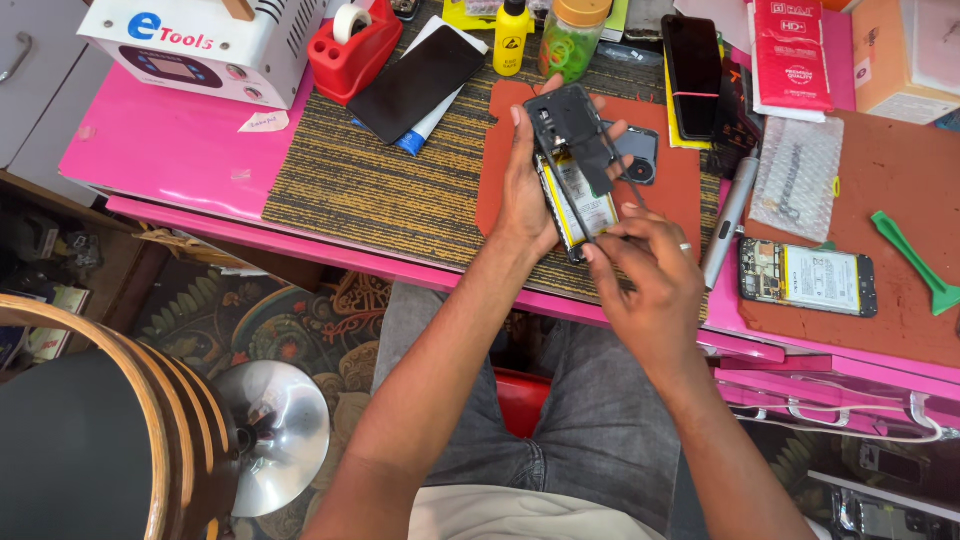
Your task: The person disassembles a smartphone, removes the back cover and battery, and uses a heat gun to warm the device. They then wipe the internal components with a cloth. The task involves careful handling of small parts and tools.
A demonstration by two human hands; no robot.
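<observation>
My left hand (pixel 525 190) grips an opened phone (pixel 575 165) with its back off, held above the orange mat (pixel 670 190); a battery and black inner parts show inside. My right hand (pixel 650 275), a ring on one finger, pinches at the phone's lower edge with fingertips closed, apparently on a thin black cable or tool; I cannot tell which. Behind the phone, a dark back cover with a camera ring (pixel 640 155) lies on the mat.
A second opened phone (pixel 810 278) and a green pry tool (pixel 915 260) lie on a brown mat at right. A silver pen-shaped driver (pixel 730 215), red tape dispenser (pixel 352 45), black screen panel (pixel 415 80), yellow bottle (pixel 512 38), jar (pixel 572 35) and white machine (pixel 200 45) sit on the pink table. A stool (pixel 110 440) stands at lower left.
</observation>
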